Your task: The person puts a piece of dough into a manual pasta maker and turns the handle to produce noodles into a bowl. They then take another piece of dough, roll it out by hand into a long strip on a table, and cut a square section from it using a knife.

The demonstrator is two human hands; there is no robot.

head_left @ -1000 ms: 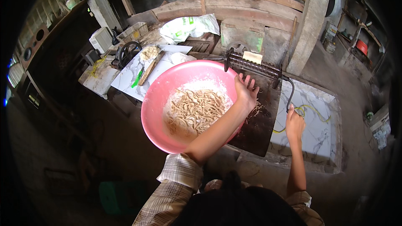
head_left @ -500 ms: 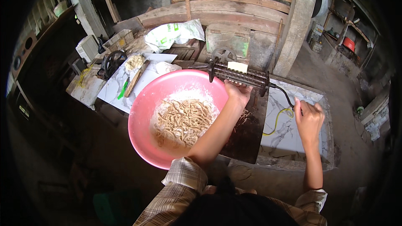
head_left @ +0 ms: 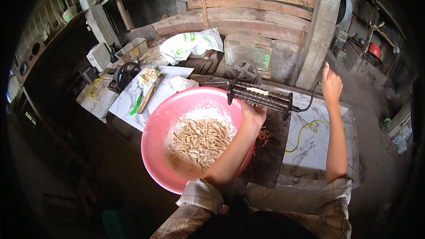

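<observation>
My left hand [head_left: 253, 111] is open, palm up beneath the dark ridged roller machine [head_left: 265, 99], its fingers partly hidden. A pale dough sheet [head_left: 257, 91] lies in the rollers. My right hand [head_left: 331, 86] is closed on the bent crank handle [head_left: 317, 87] at the machine's right, raised high. Under my left forearm stands a wide pink basin [head_left: 152, 150] holding floury, tan dough strands [head_left: 199, 141]. More loose strands [head_left: 263, 136] lie on the dark board [head_left: 265, 163] right of the basin.
A marbled board [head_left: 124, 106] holds a dough lump [head_left: 147, 76], wooden stick [head_left: 151, 93] and green-handled tool [head_left: 136, 104]. Behind lie a white sack [head_left: 190, 44], wheeled machine [head_left: 127, 77] and crate [head_left: 133, 51]. A yellow cord [head_left: 305, 128] crosses the right slab; a concrete post [head_left: 318, 35] rises behind.
My right hand has swung the crank upward from low at the right. My left hand has moved in under the rollers. The pale sheet has sunk further into them.
</observation>
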